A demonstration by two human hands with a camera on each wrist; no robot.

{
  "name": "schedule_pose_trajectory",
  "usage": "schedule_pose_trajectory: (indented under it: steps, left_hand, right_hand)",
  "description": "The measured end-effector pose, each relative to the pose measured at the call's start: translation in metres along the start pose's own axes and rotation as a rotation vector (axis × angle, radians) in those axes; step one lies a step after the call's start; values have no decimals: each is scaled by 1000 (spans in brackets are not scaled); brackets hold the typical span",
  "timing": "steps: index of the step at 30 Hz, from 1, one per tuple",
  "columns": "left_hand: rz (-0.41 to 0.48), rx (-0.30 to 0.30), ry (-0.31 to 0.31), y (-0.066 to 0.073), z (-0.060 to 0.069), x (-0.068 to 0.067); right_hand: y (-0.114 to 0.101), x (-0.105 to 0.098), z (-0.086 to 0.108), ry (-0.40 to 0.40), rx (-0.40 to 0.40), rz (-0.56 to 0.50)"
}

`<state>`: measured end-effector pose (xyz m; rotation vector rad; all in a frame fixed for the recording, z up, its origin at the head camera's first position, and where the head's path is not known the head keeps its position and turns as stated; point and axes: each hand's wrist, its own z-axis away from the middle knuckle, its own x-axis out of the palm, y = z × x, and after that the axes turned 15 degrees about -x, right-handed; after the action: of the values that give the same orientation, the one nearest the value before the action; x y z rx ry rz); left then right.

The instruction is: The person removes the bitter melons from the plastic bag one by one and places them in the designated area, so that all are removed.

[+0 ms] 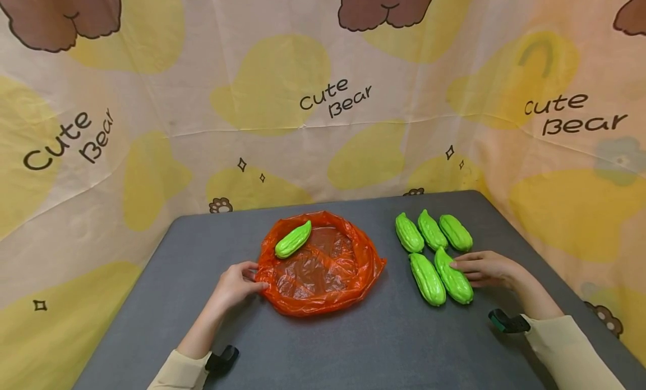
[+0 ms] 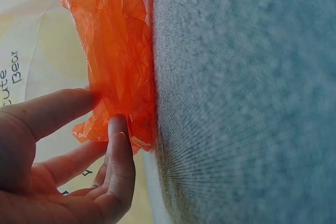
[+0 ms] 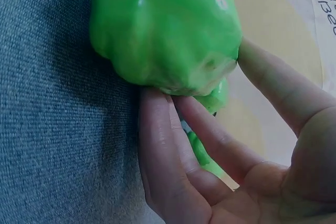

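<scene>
An orange-red plastic bag point(image 1: 323, 308) lies spread on the table with its mouth open upward and its rim rolled into a ring. Inside, at the far left, rests one green bitter melon point(image 1: 293, 240). My left hand point(image 1: 237, 284) pinches the bag's left edge; the left wrist view shows thumb and fingers on the crumpled film point(image 2: 118, 51). On the right, my right hand point(image 1: 487, 268) holds the near-right bitter melon point(image 1: 456, 280) by its side, with thumb and fingertips against its ribbed skin point(image 3: 168, 30). That melon still lies on the table.
Several more bitter melons stand grouped beside it: one close to its left point(image 1: 428, 279) and a row behind point(image 1: 409, 233). The grey table point(image 1: 323, 356) ends at a printed cloth backdrop point(image 1: 282, 154) at the back and sides.
</scene>
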<state>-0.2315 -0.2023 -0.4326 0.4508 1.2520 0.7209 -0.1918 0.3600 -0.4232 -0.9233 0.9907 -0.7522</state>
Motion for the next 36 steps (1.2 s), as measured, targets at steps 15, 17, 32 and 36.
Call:
schedule_pose_trajectory:
  steps: [15, 17, 32, 36]
  left_hand:
    - [-5, 1, -2, 1, 0, 0]
    - [-4, 1, -2, 1, 0, 0]
    - [-16, 11, 1, 1, 0, 0]
    - [-22, 10, 0, 1, 0, -1]
  right_hand:
    - [2, -3, 0, -20, 2, -29]
    - [3, -4, 1, -25, -3, -34]
    - [-8, -12, 14, 14, -59, -93]
    - [-12, -15, 18, 33, -79, -101]
